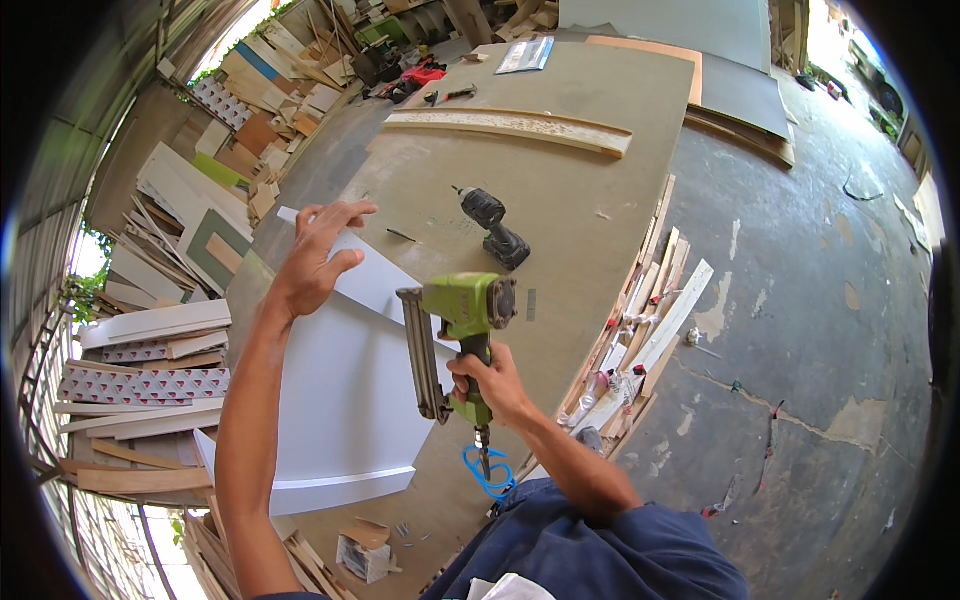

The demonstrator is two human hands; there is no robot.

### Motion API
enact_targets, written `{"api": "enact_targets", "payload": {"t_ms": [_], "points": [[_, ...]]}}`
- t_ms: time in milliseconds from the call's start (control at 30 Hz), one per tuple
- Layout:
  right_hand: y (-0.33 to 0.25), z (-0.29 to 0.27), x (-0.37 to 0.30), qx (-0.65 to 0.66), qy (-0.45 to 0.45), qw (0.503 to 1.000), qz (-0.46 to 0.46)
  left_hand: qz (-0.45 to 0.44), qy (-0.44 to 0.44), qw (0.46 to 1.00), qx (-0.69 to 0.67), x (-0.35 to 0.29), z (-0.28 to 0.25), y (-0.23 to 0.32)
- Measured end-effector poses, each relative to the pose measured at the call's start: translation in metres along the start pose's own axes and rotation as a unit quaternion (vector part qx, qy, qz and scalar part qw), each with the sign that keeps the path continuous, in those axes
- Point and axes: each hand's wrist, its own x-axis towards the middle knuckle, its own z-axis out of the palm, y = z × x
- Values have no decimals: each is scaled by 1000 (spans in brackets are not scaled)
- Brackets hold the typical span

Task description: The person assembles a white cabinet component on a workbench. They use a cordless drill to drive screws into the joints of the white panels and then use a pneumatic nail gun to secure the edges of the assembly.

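Note:
My right hand [490, 380] is wrapped round the grip of a green nail gun [462, 310], which is held over the right part of a white panel assembly [345, 390]. A blue air hose [480, 468] curls below the gun's handle. My left hand [322, 258] lies at the far edge of the white assembly, over a narrower white board [378, 275], its fingers and thumb spread apart. Whether its palm presses on the board is hard to tell. Beyond the gun, a black cordless drill [495, 228] lies on the worktable, with a small dark bit [401, 235] to its left.
The large worktable [570, 230] carries a long wooden strip [510, 130], a hammer [458, 93] and a flat packet [525, 55] farther back. Wood strips [645, 330] lie along its right side. Offcuts [150, 400] are stacked at left. A small opened box [365, 552] sits near me.

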Motion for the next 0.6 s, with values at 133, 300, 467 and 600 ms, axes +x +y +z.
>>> {"api": "enact_targets", "payload": {"t_ms": [133, 300, 467, 600], "points": [[30, -1, -12, 36, 17, 999, 24, 7, 35, 996, 87, -1, 8, -13], [23, 15, -11, 28, 3, 1000, -10, -33, 21, 999, 37, 0, 10, -15], [13, 30, -6, 16, -16, 1000, -8, -46, 9, 997, 53, 0, 9, -14], [13, 35, -4, 13, -21, 999, -25, -35, 13, 998, 50, 0, 9, -18]]}}
